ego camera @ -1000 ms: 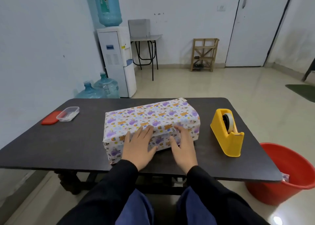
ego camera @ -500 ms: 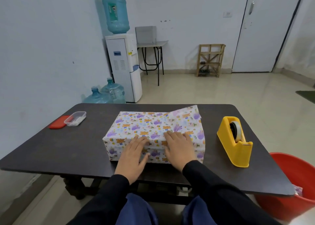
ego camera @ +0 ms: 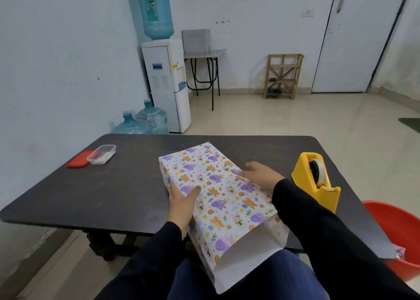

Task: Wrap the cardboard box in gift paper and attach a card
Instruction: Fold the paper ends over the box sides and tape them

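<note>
The wrapped box no longer lies crosswise but points its unfolded paper end over the near edge of the table (left hand grips its side, thumb on top; right hand rests opposite, fingers spread), so end-folding probably comes next.

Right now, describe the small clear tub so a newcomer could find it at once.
Take the dark table, then its far left corner, well left of the wrapped box. The tub sits there beside a flat red lid; it is see-through, the lid solid red.
</note>
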